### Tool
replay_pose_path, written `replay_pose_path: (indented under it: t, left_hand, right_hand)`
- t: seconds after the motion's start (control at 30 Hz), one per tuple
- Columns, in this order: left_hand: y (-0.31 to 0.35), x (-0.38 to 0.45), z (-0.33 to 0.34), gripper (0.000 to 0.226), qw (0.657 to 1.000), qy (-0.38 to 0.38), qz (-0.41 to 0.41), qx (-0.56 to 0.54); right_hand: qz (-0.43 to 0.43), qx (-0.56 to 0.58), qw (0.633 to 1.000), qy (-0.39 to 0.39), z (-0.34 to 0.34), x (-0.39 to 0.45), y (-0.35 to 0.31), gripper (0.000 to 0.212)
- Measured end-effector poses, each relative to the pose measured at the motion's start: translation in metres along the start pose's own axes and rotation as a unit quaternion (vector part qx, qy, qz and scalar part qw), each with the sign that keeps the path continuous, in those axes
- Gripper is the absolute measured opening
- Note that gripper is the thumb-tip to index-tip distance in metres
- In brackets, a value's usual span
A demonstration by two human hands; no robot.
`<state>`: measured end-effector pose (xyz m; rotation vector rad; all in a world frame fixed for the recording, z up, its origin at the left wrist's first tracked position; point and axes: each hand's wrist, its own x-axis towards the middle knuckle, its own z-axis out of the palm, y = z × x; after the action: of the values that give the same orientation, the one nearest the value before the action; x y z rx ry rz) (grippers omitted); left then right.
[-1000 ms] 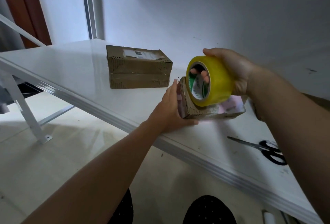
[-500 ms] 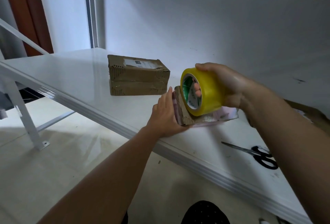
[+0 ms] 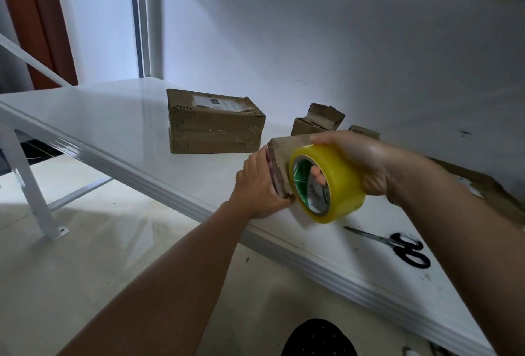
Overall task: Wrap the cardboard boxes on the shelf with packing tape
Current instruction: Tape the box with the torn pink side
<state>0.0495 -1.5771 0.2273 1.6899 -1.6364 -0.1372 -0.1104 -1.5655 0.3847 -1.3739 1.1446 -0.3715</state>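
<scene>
A small cardboard box [image 3: 287,151] sits near the front edge of the white shelf [image 3: 119,123]. My left hand [image 3: 257,185] grips the box's left end. My right hand [image 3: 360,161] holds a yellow roll of packing tape [image 3: 338,185] against the box's near side, fingers through the core. The roll hides most of the box. A larger brown box [image 3: 216,125] with a white label lies farther back on the left.
Two more small cardboard boxes [image 3: 316,120] stand behind my right hand. Black-handled scissors [image 3: 397,245] lie on the shelf at the right. Flat cardboard [image 3: 488,194] lies at the far right. A white upright post [image 3: 147,15] rises at the shelf's back left corner.
My right hand has brought the tape roll down from the box's top to its near side. The view has tilted, so the small boxes behind have come into sight.
</scene>
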Motion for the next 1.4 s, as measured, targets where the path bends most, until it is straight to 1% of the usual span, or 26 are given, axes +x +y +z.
replay_pose_path:
  t: [0.1, 0.3, 0.43, 0.5, 0.6, 0.67, 0.77, 0.87, 0.93, 1.0, 1.1, 1.17, 1.2, 1.23, 1.27, 1.33, 1.37, 1.4]
  left_hand:
    - [-0.001, 0.000, 0.000, 0.126, 1.000, 0.002, 0.000, 0.009]
    - [0.001, -0.002, -0.001, 0.124, 1.000, 0.006, 0.003, 0.006]
    - [0.000, 0.000, -0.002, 0.120, 0.999, -0.010, -0.038, -0.026]
    - [-0.001, 0.001, 0.000, 0.113, 0.999, -0.009, -0.041, -0.025]
    - [-0.003, 0.006, 0.001, 0.100, 0.997, -0.028, -0.067, -0.033]
    - [-0.003, 0.010, 0.002, 0.093, 0.995, -0.048, -0.079, -0.023]
    - [-0.004, 0.014, 0.003, 0.081, 0.995, -0.056, -0.088, -0.005]
    - [-0.005, 0.014, 0.002, 0.079, 0.993, -0.071, -0.095, -0.004]
    - [-0.003, 0.012, 0.000, 0.077, 0.992, -0.072, -0.102, -0.002]
    - [-0.001, 0.010, -0.002, 0.076, 0.991, -0.072, -0.110, -0.001]
    - [0.004, 0.008, -0.005, 0.078, 0.989, -0.085, -0.119, -0.004]
    - [0.009, 0.005, -0.010, 0.075, 0.985, -0.097, -0.144, -0.010]
    - [0.014, 0.003, -0.016, 0.073, 0.980, -0.103, -0.167, -0.035]
    - [0.017, 0.005, -0.017, 0.074, 0.977, -0.104, -0.177, -0.064]
    - [0.025, 0.006, -0.023, 0.082, 0.968, -0.118, -0.203, -0.094]
    - [0.040, 0.011, -0.031, 0.111, 0.947, -0.174, -0.231, -0.138]
    - [0.048, 0.014, -0.035, 0.092, 0.942, -0.205, -0.221, -0.146]
    - [0.056, 0.013, -0.040, 0.096, 0.938, -0.235, -0.214, -0.137]
  right_hand:
    - [0.019, -0.018, 0.999, -0.020, 0.001, 0.001, -0.001, 0.041]
    - [0.026, -0.019, 0.999, -0.029, 0.002, 0.001, -0.002, 0.039]
    - [0.074, -0.080, 0.994, -0.021, 0.006, 0.000, 0.010, 0.037]
    - [0.086, -0.065, 0.994, -0.018, 0.007, 0.004, 0.028, 0.034]
    - [0.048, -0.010, 0.999, 0.005, 0.000, 0.015, 0.051, 0.029]
    - [0.030, 0.002, 0.999, 0.021, -0.006, 0.021, 0.055, 0.028]
    - [0.021, -0.031, 0.998, 0.056, -0.008, 0.028, 0.055, 0.027]
    - [0.018, -0.102, 0.990, 0.095, -0.005, 0.032, 0.050, 0.030]
    - [0.025, -0.109, 0.990, 0.090, -0.002, 0.030, 0.047, 0.028]
    - [0.021, -0.076, 0.994, 0.073, -0.001, 0.025, 0.048, 0.027]
    - [-0.012, -0.051, 0.998, 0.040, -0.001, 0.014, 0.055, 0.028]
    - [-0.049, -0.069, 0.996, 0.015, -0.003, 0.002, 0.055, 0.043]
    - [-0.078, -0.077, 0.994, 0.020, -0.005, -0.004, 0.050, 0.052]
    - [-0.111, -0.079, 0.990, 0.033, -0.007, -0.009, 0.043, 0.059]
    - [-0.143, -0.074, 0.986, 0.050, -0.010, -0.014, 0.035, 0.063]
    - [-0.193, -0.056, 0.975, 0.094, -0.012, -0.021, 0.017, 0.065]
    - [-0.209, -0.051, 0.969, 0.118, -0.012, -0.022, 0.009, 0.062]
    - [-0.221, -0.052, 0.964, 0.140, -0.012, -0.021, 0.003, 0.058]
